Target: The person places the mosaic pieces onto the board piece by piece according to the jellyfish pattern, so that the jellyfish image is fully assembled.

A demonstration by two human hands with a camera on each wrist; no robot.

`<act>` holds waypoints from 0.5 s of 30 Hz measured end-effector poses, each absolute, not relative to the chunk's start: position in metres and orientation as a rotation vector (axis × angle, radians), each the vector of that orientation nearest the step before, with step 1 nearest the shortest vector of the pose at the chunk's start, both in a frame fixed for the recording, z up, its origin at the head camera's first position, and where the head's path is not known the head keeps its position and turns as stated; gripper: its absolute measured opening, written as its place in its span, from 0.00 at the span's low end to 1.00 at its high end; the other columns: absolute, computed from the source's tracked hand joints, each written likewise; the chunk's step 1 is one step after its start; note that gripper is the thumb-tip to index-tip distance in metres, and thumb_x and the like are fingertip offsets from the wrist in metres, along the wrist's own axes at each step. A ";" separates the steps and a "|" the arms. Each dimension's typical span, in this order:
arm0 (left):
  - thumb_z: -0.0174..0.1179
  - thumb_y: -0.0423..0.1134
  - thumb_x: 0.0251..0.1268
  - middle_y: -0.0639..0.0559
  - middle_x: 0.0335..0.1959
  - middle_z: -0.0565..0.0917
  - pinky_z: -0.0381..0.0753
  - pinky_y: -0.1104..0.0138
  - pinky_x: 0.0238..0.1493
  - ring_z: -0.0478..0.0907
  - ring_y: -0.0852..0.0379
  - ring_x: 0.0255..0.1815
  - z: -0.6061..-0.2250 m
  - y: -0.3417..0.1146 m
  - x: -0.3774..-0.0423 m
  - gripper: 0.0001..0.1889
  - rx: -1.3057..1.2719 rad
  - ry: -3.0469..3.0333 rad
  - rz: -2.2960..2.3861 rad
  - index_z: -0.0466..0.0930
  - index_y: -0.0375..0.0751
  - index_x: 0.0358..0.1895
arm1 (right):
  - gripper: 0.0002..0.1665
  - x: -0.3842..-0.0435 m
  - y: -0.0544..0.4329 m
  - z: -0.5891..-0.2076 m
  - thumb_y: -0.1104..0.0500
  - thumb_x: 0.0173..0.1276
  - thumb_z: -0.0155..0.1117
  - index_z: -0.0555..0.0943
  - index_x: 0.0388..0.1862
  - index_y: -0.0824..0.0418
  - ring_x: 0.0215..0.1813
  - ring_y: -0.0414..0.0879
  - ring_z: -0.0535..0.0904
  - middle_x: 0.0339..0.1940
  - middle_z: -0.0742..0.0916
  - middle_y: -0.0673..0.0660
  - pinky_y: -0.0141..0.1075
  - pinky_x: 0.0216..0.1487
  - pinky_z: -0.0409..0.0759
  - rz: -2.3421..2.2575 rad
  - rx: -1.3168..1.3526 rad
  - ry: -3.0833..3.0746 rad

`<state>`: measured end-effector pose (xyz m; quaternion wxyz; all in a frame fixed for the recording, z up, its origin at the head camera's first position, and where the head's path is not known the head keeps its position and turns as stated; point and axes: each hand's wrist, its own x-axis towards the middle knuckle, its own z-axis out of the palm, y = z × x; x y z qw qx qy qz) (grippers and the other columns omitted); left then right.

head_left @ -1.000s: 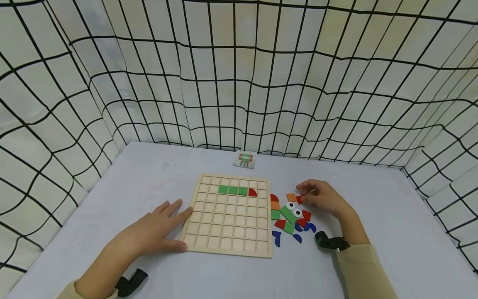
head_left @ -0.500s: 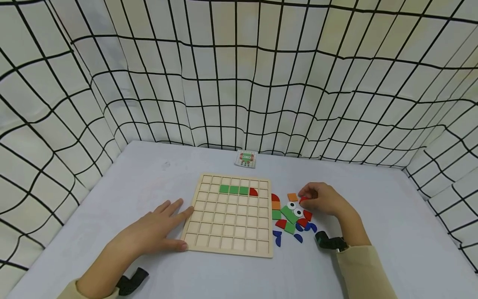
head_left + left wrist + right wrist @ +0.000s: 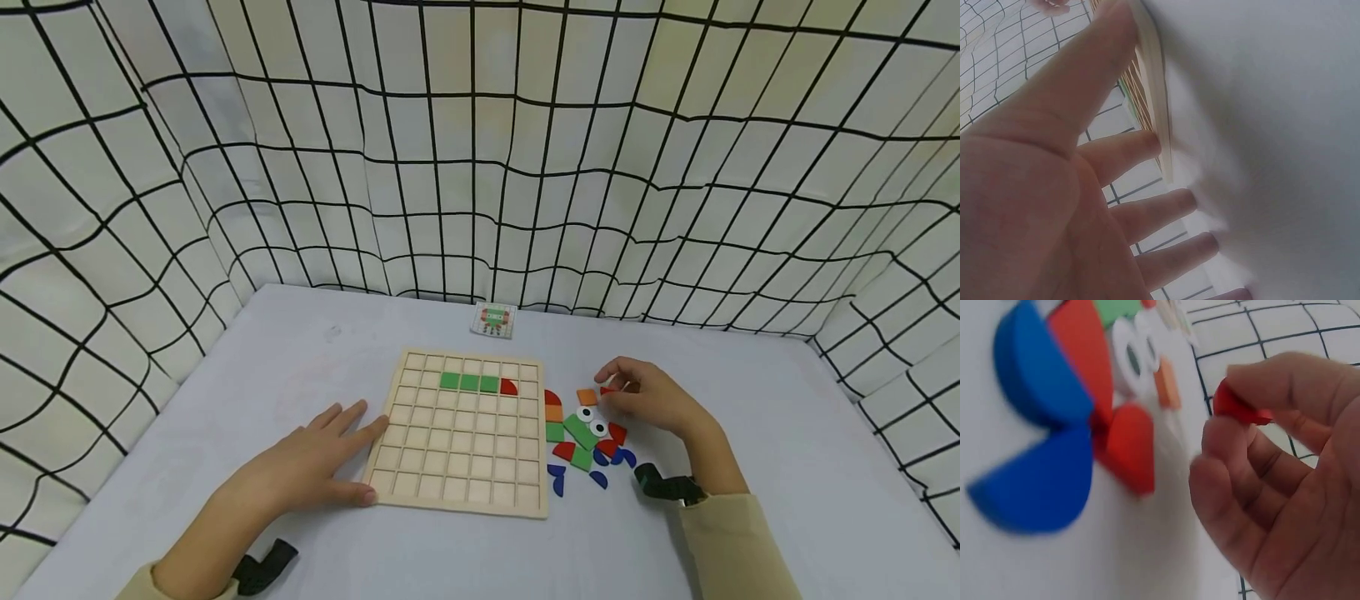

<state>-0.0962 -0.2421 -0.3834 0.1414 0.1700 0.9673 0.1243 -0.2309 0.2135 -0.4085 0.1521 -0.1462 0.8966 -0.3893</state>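
My right hand [image 3: 647, 395] pinches a small red piece with a curved edge [image 3: 1235, 406] between thumb and fingers, just above the table, right of the loose pieces. Its full outline is hidden by the fingers. The left hand [image 3: 303, 467] lies with fingers spread at the left edge of a wooden grid board [image 3: 457, 508]. In the left wrist view, its thumb and index fingertip touch the board's side, while other fingertips reach the white tabletop. Three green squares [image 3: 468, 382] and a red quarter-circle [image 3: 508, 387] sit in one row of the board's upper part.
Beside the board's right edge lie loose pieces: an orange square [image 3: 587, 397], a green rectangle with two eyes [image 3: 580, 431], blue half-circles [image 3: 598, 480] and several red and green ones. A pattern card [image 3: 493, 320] lies behind the board. Black-lined netting [image 3: 480, 183] surrounds the table.
The right hand has taken hold of the red piece beside the orange square and lifted it slightly, shifting it a little away from me. The left hand and board stay put.
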 end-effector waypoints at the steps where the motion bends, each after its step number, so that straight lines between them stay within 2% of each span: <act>1: 0.65 0.70 0.51 0.34 0.78 0.58 0.64 0.31 0.63 0.53 0.24 0.75 -0.384 -0.242 -0.096 0.50 0.490 2.792 0.360 0.63 0.50 0.77 | 0.14 -0.231 0.212 -0.408 0.59 0.68 0.65 0.81 0.53 0.54 0.37 0.52 0.78 0.39 0.81 0.58 0.40 0.39 0.82 -1.150 -0.436 2.552; 5: 0.65 0.70 0.51 0.34 0.78 0.58 0.64 0.31 0.63 0.53 0.24 0.75 -0.384 -0.243 -0.095 0.50 0.488 2.794 0.363 0.63 0.51 0.77 | 0.17 -0.229 0.204 -0.405 0.61 0.71 0.61 0.81 0.57 0.58 0.39 0.54 0.81 0.43 0.81 0.61 0.42 0.42 0.84 -1.272 -0.499 2.446; 10: 0.64 0.71 0.52 0.35 0.78 0.58 0.64 0.31 0.64 0.53 0.25 0.75 -0.385 -0.244 -0.095 0.50 0.491 2.797 0.361 0.62 0.51 0.77 | 0.13 -0.228 0.195 -0.402 0.62 0.71 0.63 0.80 0.52 0.64 0.41 0.56 0.84 0.46 0.84 0.61 0.42 0.43 0.86 -1.366 -0.530 2.392; 15: 0.64 0.71 0.52 0.35 0.78 0.58 0.64 0.31 0.63 0.53 0.25 0.75 -0.385 -0.243 -0.096 0.50 0.487 2.799 0.349 0.62 0.51 0.77 | 0.12 -0.227 0.185 -0.401 0.59 0.68 0.67 0.81 0.48 0.61 0.39 0.57 0.82 0.43 0.86 0.58 0.43 0.39 0.85 -1.373 -0.543 2.411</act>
